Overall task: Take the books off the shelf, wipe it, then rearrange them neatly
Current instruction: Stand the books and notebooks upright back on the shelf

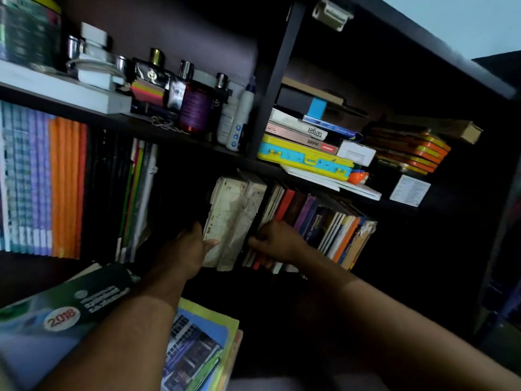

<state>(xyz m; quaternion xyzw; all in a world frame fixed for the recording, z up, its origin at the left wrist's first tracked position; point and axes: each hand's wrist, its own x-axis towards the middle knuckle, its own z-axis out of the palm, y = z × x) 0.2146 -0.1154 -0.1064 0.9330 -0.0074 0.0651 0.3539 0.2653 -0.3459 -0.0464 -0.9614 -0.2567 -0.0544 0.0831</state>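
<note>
Head view: your left hand (187, 246) reaches into the dark shelf (197, 139) and lies against the left face of a thick, worn white book (234, 218), thumb on its spine edge; the other fingers go behind the book, so you cannot tell how they lie; your right hand (277, 242) is curled, its fingers hooked round the spines of the leaning books (324, 221) just right of the white book, knuckles toward you; the white book stands tilted between your two hands, its foot on the lower shelf board.

Left of your left hand stand upright books in rows; thin green and white ones (138, 198) nearest, then dark spines, then orange books (66, 187), then pale blue and violet ones (25, 179) farthest out; between the thin ones and the white book is a dark gap.

Below your left forearm lies a stack of books already off the shelf: a green-covered book marked 2018 (64, 314) and a yellow-edged book (203, 342) under your wrist.

Above your hands, on the upper board, stand bottles (194, 108) and a white spray bottle (242, 114); above your right hand, beyond the upright divider (275, 80), lie flat books, a yellow and blue case (304, 159) and, farther right, orange tins (428, 153).
</note>
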